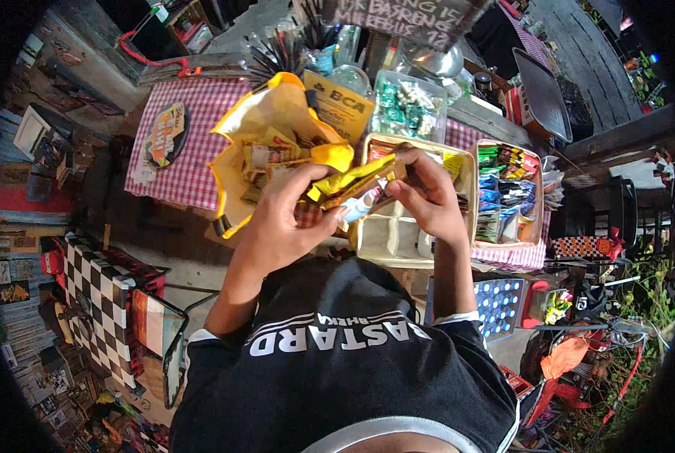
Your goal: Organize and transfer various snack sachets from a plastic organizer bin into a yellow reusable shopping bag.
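A bundle of yellow and brown sachets (360, 185) is stretched between both hands, above a cream divided tray (382, 235). My left hand (288, 223) pinches its left end, thumb underneath and fingers over the top. At the other end, my right hand (433, 198) grips it between thumb and fingers. Just left of the sachets stands a yellow bag (232, 177) with its mouth wide, holding more yellow packets (273, 151). The hands and bundle hide part of the tray, though pale compartments show at its near side.
To the right, a second divided tray (539, 200) holds rows of colourful sachets. Behind sits a clear tub (382, 83) of green and white small items. A checkered cloth (190, 117) covers the table, with an oval sign (167, 134) at left. Bottle caps show in a crate (496, 306) below.
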A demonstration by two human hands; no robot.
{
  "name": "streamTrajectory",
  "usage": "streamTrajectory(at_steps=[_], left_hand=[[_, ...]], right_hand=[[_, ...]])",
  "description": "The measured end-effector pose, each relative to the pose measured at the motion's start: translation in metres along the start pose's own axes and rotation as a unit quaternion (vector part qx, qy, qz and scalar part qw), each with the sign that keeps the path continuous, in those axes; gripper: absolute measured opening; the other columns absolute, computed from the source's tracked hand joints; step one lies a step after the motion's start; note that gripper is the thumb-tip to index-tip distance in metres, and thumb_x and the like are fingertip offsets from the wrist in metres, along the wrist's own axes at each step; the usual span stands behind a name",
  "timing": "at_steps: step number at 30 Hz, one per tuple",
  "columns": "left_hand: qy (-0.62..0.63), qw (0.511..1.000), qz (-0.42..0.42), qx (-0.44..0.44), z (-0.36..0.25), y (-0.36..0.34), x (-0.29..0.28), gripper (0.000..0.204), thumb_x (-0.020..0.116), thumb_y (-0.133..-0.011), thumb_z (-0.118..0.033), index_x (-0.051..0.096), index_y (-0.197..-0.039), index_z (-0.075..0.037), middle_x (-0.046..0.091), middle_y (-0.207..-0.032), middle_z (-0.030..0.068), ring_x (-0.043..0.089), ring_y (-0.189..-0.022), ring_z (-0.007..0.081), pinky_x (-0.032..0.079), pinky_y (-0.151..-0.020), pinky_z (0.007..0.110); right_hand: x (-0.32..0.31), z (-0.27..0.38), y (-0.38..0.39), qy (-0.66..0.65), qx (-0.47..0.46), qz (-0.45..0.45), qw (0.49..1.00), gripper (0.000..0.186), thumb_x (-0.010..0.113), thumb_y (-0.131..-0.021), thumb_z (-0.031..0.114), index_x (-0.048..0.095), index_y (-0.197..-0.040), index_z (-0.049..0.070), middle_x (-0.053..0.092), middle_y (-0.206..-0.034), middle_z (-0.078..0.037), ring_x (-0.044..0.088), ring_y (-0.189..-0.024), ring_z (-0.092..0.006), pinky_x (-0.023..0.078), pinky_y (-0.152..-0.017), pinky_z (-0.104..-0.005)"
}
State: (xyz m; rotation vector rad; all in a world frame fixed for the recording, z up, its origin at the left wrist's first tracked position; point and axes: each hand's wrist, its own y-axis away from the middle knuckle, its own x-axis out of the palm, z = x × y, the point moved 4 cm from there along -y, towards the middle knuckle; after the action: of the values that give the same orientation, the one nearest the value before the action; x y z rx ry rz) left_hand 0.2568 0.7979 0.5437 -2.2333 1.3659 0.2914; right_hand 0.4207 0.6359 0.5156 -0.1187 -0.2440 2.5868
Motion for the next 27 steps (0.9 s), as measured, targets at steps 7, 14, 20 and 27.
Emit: streamTrajectory(at_steps=[7, 14, 20, 27], left_hand=[[-0.003, 1.000, -0.007, -0.012, 0.035, -0.004, -0.074, 0.041, 0.074, -0.086, -0.008, 0.060, -0.123, 0.002, 0.068, -0.112, 0.0169, 0.068, -0.105, 0.0281, 0.052, -0.091, 0.038], [-0.111, 0.993, -0.029, 0.018, 0.073, -0.003, -0.117, 0.037, 0.073, -0.088, -0.008, 0.060, -0.122, -0.001, 0.065, -0.119, 0.0178, 0.062, -0.115, 0.0364, 0.049, -0.098, 0.043], [-0.076, 0.997, 0.022, 0.016, 0.101, -0.011, -0.127, 0.035, 0.071, -0.087, -0.001, 0.063, -0.122, 0.000, 0.068, -0.120, 0.0146, 0.065, -0.114, 0.0265, 0.049, -0.100, 0.037], [-0.013, 0.998, 0.036, 0.044, 0.113, -0.026, -0.124, 0.026, 0.070, -0.090, -0.006, 0.064, -0.115, -0.001, 0.068, -0.110, 0.0162, 0.065, -0.107, 0.0348, 0.050, -0.095, 0.042]], right_hand=[[0.071, 0.034, -0.072, 0.261, -0.141, 0.081, 0.951, 0.015, 0.070, -0.088, -0.001, 0.059, -0.098, -0.001, 0.059, -0.093, -0.014, 0.061, -0.086, -0.0310, 0.048, -0.076, -0.0372], [0.120, 0.022, -0.110, 0.451, -0.206, 0.119, 0.860, 0.016, 0.068, -0.089, 0.008, 0.061, -0.101, 0.000, 0.059, -0.094, -0.015, 0.061, -0.092, -0.0363, 0.050, -0.077, -0.0443], [0.140, -0.010, -0.115, 0.540, -0.158, 0.224, 0.795, 0.018, 0.062, -0.081, 0.010, 0.057, -0.097, 0.003, 0.059, -0.095, -0.012, 0.062, -0.097, -0.0329, 0.051, -0.086, -0.0428], [0.141, -0.016, -0.129, 0.547, -0.099, 0.170, 0.814, 0.027, 0.060, -0.087, 0.010, 0.058, -0.114, 0.004, 0.059, -0.102, -0.014, 0.062, -0.098, -0.0354, 0.051, -0.085, -0.0434]])
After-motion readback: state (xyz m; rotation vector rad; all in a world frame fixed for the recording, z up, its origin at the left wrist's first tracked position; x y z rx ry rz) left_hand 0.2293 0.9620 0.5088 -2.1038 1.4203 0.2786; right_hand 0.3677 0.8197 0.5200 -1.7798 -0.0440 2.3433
